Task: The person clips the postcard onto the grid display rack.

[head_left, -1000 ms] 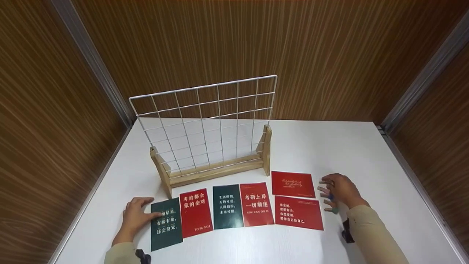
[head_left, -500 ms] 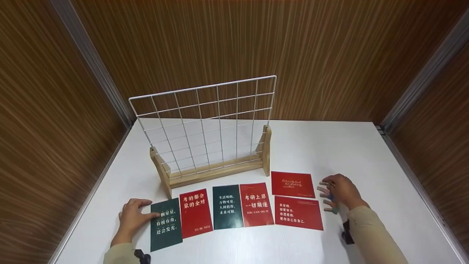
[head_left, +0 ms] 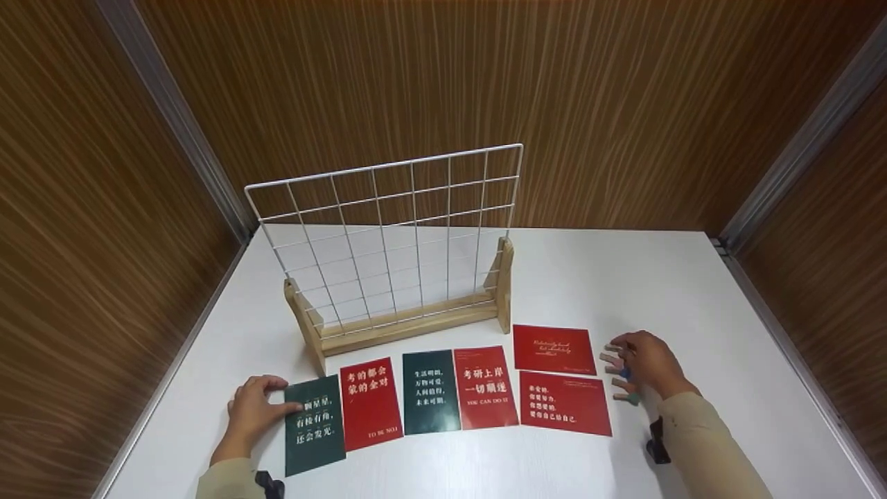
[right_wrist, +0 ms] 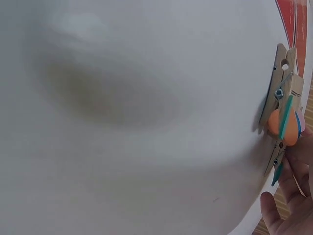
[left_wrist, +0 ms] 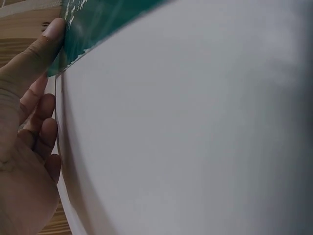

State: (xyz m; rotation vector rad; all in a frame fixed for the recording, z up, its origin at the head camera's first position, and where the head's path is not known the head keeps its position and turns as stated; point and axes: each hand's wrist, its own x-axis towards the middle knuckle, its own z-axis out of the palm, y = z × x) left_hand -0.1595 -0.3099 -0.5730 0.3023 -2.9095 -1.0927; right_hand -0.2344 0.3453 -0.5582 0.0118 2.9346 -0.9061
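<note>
My left hand rests at the left edge of a dark green card lying on the white table. Its thumb lies on the card's face, and the other fingers bend loosely beside the edge. At the right, my right hand is beside several small wooden clothespins lying in a column, its fingertips right at the farthest one. In the right wrist view, one clothespin carries an orange oval piece and its loosely bent fingers show below. The hand partly covers the clothespins' right ends.
Between the hands lie a red card, another green card, an upright red card and two sideways red cards. Behind them stands a white wire grid in a wooden base. Wood-grain walls enclose the table.
My left hand has shifted very slightly left and its thumb has slid a little toward the card's edge. My right hand, the cards and the grid have stayed in place.
</note>
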